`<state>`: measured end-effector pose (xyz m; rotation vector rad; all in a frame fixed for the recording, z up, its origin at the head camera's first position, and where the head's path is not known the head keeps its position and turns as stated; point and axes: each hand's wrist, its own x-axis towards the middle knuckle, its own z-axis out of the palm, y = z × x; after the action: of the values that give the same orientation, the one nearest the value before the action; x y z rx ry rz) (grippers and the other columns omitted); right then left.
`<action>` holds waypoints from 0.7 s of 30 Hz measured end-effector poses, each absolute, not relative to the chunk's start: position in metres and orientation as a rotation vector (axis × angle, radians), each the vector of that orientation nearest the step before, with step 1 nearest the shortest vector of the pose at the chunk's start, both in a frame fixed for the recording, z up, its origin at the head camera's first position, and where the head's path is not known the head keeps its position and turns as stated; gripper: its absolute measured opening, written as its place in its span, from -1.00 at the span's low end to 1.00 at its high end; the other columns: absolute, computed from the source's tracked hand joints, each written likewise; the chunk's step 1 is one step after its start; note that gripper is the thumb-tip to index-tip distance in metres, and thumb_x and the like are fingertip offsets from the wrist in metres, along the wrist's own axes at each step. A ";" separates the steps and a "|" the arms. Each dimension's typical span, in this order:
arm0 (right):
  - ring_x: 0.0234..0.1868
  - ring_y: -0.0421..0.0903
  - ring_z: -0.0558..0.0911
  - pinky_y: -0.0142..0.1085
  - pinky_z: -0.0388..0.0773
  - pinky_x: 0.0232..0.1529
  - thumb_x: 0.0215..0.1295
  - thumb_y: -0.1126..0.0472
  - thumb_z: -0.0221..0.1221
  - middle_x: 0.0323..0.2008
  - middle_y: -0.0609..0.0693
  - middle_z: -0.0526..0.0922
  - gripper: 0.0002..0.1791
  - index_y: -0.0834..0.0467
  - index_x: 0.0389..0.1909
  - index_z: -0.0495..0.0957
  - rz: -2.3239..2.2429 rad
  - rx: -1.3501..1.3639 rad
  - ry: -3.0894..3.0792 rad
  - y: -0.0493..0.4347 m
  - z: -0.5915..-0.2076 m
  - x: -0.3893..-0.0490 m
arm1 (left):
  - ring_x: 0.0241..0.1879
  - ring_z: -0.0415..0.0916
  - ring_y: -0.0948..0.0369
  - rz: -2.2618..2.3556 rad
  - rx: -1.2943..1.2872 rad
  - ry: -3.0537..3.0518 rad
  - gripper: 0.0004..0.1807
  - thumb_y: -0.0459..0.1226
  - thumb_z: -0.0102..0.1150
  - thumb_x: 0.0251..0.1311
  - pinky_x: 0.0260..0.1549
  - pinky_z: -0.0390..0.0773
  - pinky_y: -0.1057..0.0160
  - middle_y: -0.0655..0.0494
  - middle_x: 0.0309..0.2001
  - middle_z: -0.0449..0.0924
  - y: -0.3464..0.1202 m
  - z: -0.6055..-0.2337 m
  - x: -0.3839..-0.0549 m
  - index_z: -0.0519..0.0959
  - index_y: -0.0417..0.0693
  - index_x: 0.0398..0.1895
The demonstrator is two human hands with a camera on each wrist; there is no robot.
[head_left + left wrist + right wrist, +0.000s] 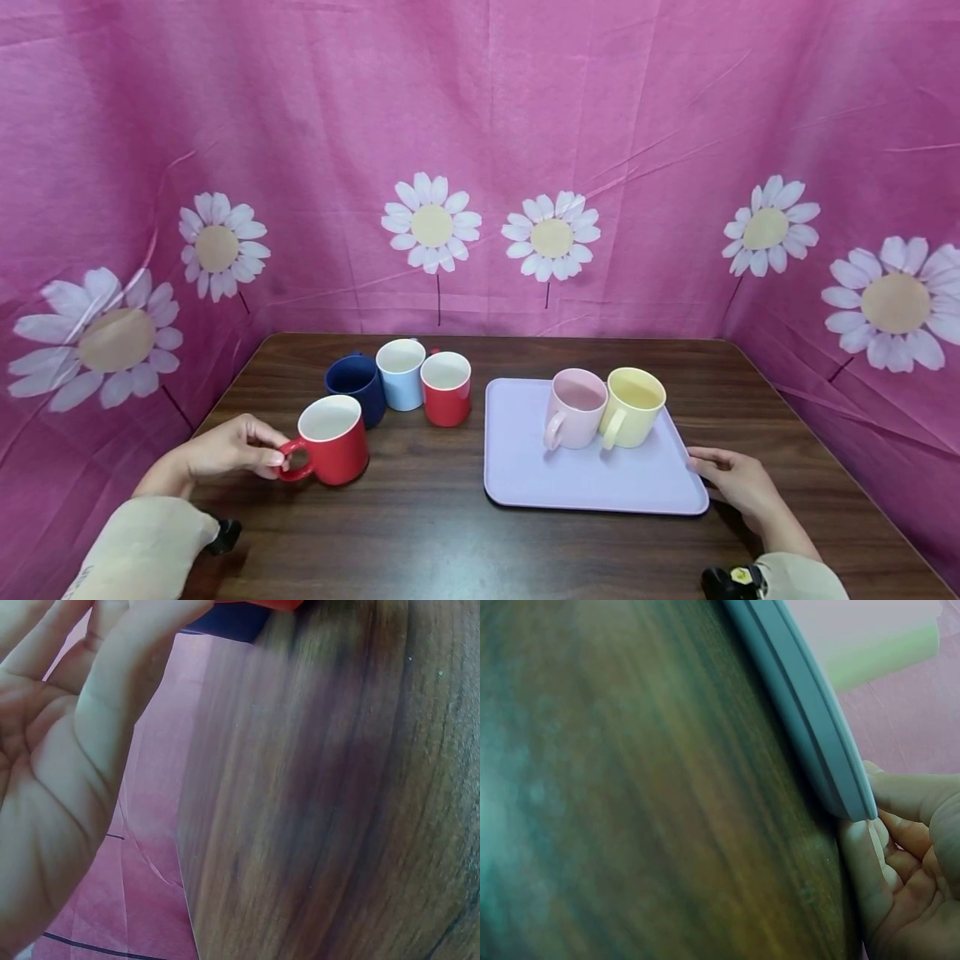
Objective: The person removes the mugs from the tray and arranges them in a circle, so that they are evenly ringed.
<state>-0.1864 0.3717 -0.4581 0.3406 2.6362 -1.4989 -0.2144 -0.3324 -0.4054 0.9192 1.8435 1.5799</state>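
Observation:
My left hand (228, 450) pinches the handle of a red mug (341, 454) with a white inside, at the left of the table. Whether its base touches the wood, I cannot tell. Only a sliver of red shows past the fingers in the left wrist view. At the right, my right hand (738, 483) grips the right edge of a lavender tray (540, 483); in the right wrist view the tray rim (825, 742) passes between thumb and finger. On the tray a pink mug (573, 412) and a yellow mug (636, 412) stand upright side by side, handles towards me.
Behind the held mug stand a dark blue mug (356, 383), a light blue mug (402, 379) and another red mug (447, 392), close together. The brown wooden table (420, 533) ends at a pink curtain (480, 108) with daisies, behind and at both sides.

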 end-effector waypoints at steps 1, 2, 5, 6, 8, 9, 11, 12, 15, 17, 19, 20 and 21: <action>-0.20 -0.19 0.59 -0.21 0.62 -0.23 0.31 0.08 0.18 0.07 0.44 0.47 -0.39 0.51 0.15 0.38 -1.496 0.344 2.637 0.371 -0.458 -0.186 | -0.23 0.61 0.23 1.586 0.918 1.837 -0.62 -0.60 -0.03 0.24 -0.23 0.60 0.15 0.00 -0.20 0.67 -0.332 -0.406 -0.214 0.67 -0.11 -0.07; -0.20 -0.20 0.59 -0.22 0.62 -0.23 0.31 0.08 0.18 0.07 0.43 0.47 -0.39 0.51 0.15 0.38 -1.494 0.344 2.637 0.371 -0.458 -0.186 | -0.22 0.61 0.24 1.592 0.923 1.834 -0.63 -0.61 -0.04 0.24 -0.22 0.60 0.15 -0.02 -0.19 0.67 -0.332 -0.407 -0.214 0.67 -0.14 -0.07; -0.20 -0.20 0.58 -0.22 0.62 -0.23 0.31 0.07 0.18 0.08 0.43 0.46 -0.39 0.51 0.15 0.38 -1.491 0.340 2.637 0.372 -0.458 -0.186 | -0.22 0.60 0.25 1.602 0.931 1.851 -0.63 -0.61 -0.05 0.24 -0.23 0.61 0.16 -0.03 -0.18 0.67 -0.331 -0.410 -0.213 0.67 -0.16 -0.08; -0.19 -0.19 0.59 -0.22 0.62 -0.23 0.31 0.07 0.18 0.08 0.44 0.46 -0.38 0.51 0.15 0.38 -1.488 0.337 2.638 0.372 -0.458 -0.186 | -0.22 0.60 0.25 1.602 0.934 1.859 -0.63 -0.61 -0.05 0.24 -0.23 0.61 0.17 -0.04 -0.18 0.67 -0.331 -0.411 -0.213 0.67 -0.16 -0.08; -0.19 -0.19 0.59 -0.22 0.62 -0.23 0.32 0.07 0.18 0.08 0.44 0.46 -0.38 0.51 0.15 0.37 -1.488 0.336 2.636 0.372 -0.457 -0.186 | -0.21 0.60 0.24 1.608 0.926 1.864 -0.63 -0.62 -0.05 0.24 -0.22 0.61 0.16 -0.08 -0.17 0.66 -0.330 -0.412 -0.213 0.66 -0.16 -0.08; -0.19 -0.18 0.59 -0.22 0.62 -0.23 0.32 0.07 0.18 0.08 0.44 0.46 -0.38 0.51 0.15 0.37 -1.486 0.335 2.638 0.372 -0.457 -0.186 | -0.21 0.60 0.24 1.612 0.913 1.864 -0.63 -0.61 -0.05 0.25 -0.22 0.61 0.17 -0.08 -0.17 0.66 -0.330 -0.412 -0.212 0.67 -0.15 -0.08; -0.20 -0.19 0.59 -0.22 0.62 -0.23 0.33 0.07 0.17 0.08 0.43 0.47 -0.39 0.50 0.16 0.37 -1.484 0.344 2.637 0.372 -0.457 -0.186 | -0.21 0.61 0.24 1.617 0.891 1.863 -0.63 -0.60 -0.04 0.25 -0.21 0.60 0.17 -0.09 -0.17 0.66 -0.329 -0.412 -0.212 0.67 -0.14 -0.08; -0.20 -0.19 0.59 -0.22 0.62 -0.24 0.33 0.07 0.17 0.07 0.42 0.47 -0.39 0.50 0.16 0.37 -1.484 0.341 2.638 0.372 -0.457 -0.186 | -0.21 0.61 0.24 1.618 0.882 1.866 -0.64 -0.60 -0.04 0.25 -0.21 0.60 0.18 -0.09 -0.17 0.66 -0.329 -0.412 -0.212 0.67 -0.14 -0.08; -0.22 -0.22 0.59 -0.23 0.62 -0.24 0.33 0.08 0.17 0.06 0.41 0.49 -0.39 0.51 0.16 0.37 -1.490 0.341 2.637 0.372 -0.457 -0.186 | -0.20 0.61 0.21 1.628 0.863 1.863 -0.69 -0.58 -0.03 0.26 -0.20 0.60 0.16 -0.11 -0.16 0.66 -0.328 -0.413 -0.212 0.65 -0.24 -0.07; -0.23 -0.24 0.58 -0.23 0.62 -0.24 0.33 0.09 0.17 0.05 0.40 0.50 -0.40 0.51 0.16 0.36 -1.496 0.341 2.635 0.372 -0.457 -0.186 | -0.18 0.61 0.18 1.634 0.856 1.859 -0.72 -0.57 -0.03 0.27 -0.19 0.59 0.13 -0.14 -0.15 0.65 -0.328 -0.414 -0.212 0.63 -0.31 -0.06; -0.24 -0.26 0.58 -0.23 0.62 -0.23 0.33 0.09 0.17 0.04 0.39 0.51 -0.40 0.51 0.16 0.36 -1.503 0.341 2.631 0.372 -0.458 -0.186 | -0.16 0.61 0.17 1.645 0.834 1.844 -0.73 -0.56 -0.03 0.28 -0.18 0.58 0.11 -0.16 -0.15 0.65 -0.329 -0.415 -0.212 0.60 -0.36 -0.04; -0.24 -0.26 0.58 -0.23 0.62 -0.23 0.33 0.09 0.17 0.04 0.39 0.51 -0.40 0.51 0.16 0.36 -1.505 0.339 2.630 0.372 -0.458 -0.186 | -0.16 0.61 0.16 1.649 0.819 1.840 -0.73 -0.56 -0.03 0.28 -0.18 0.58 0.10 -0.16 -0.15 0.65 -0.329 -0.416 -0.212 0.60 -0.36 -0.04; -0.24 -0.26 0.58 -0.23 0.62 -0.23 0.33 0.09 0.17 0.04 0.39 0.51 -0.40 0.51 0.16 0.36 -1.506 0.338 2.629 0.372 -0.458 -0.186 | -0.16 0.61 0.17 1.652 0.801 1.836 -0.74 -0.55 -0.03 0.29 -0.18 0.58 0.10 -0.16 -0.15 0.65 -0.329 -0.416 -0.212 0.60 -0.37 -0.04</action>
<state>-0.1855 0.3715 -0.4578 0.3383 2.6286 -1.5058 -0.2118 -0.3292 -0.4158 0.8005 1.8362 1.6523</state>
